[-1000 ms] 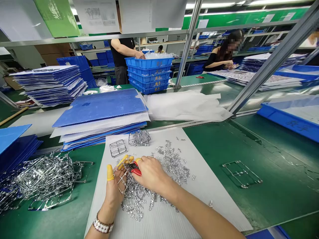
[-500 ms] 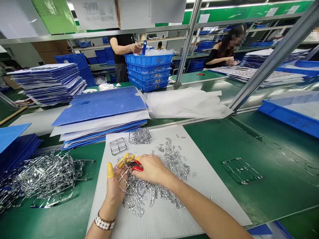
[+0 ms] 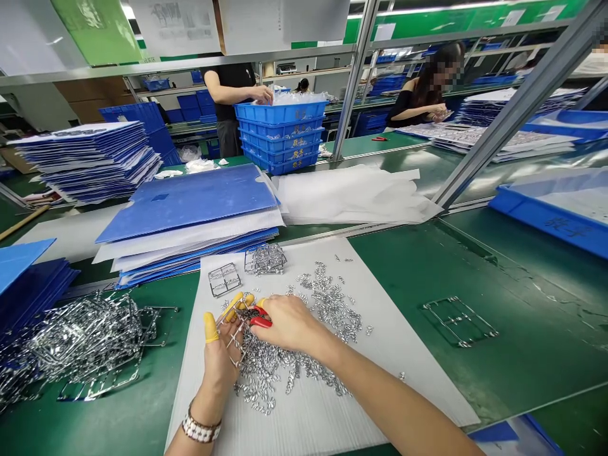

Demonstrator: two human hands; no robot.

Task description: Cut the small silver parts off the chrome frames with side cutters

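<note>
Metal frame in left hand's grip

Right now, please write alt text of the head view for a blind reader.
Bare hands work over a white corrugated plastic sheet scattered with small silver metal pieces: the right hand holds red-handled cutters against a wire metal frame held in the left hand, which wears yellow finger cots. A tangled heap of metal frames lies on the green bench.

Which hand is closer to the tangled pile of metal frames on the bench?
Left. The left hand sits to the right of the tangled pile of metal frames, not touching it; the right hand is farther right, beyond the left hand.
</note>
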